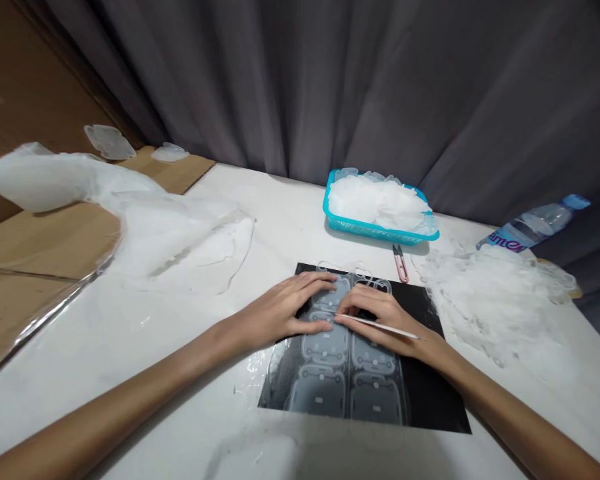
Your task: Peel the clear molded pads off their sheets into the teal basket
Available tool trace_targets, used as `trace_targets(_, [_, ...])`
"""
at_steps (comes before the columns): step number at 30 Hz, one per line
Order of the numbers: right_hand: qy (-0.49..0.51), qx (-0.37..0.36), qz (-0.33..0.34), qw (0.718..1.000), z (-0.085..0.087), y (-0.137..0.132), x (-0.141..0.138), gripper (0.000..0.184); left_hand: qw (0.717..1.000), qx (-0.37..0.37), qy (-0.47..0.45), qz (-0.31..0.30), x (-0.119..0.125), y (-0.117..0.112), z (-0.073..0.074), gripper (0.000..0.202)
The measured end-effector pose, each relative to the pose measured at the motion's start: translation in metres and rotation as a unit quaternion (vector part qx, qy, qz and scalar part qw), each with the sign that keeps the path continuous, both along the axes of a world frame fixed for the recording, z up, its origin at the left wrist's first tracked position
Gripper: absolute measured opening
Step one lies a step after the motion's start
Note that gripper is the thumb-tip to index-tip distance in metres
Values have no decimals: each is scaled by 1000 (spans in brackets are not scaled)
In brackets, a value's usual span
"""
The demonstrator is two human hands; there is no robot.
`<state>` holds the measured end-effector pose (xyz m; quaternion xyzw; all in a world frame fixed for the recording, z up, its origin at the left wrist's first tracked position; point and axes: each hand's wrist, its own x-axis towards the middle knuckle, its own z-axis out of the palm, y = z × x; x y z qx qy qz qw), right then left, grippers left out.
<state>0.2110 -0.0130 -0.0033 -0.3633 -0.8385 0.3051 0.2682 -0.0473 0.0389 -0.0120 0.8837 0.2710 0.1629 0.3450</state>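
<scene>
A translucent moulded sheet (325,387) of joined rounded-square pieces lies on a flat black sheet (425,393). My left hand (293,307) rests on its upper left part, fingers stretched out and thumb apart, holding nothing. In a pinch, my right hand (380,313) has a thin white stick (380,325), its tip over the middle of the moulded sheet between my hands. What kind of tool the stick is, I cannot tell. Thin clear strips (363,273) curl up at the sheet's far edge, beyond my fingers.
Beyond the black sheet lie pink-handled thread snips (401,264) and a blue basket (380,232) heaped with translucent pieces. A pile of clear scraps (495,293) and a water bottle (535,223) are at right. Plastic bagging (130,207) and cardboard (70,240) cover the left.
</scene>
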Motion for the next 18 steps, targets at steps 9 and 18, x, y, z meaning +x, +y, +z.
trace_targets(9, [-24, 97, 36, 994, 0, 0, -4, 11, 1000, -10, -6, 4, 2, 1, -3, 55])
trace_targets(18, [-66, 156, 34, 985, -5, -1, -14, 18, 1000, 1, -21, -1, 3, 3, -5, 53])
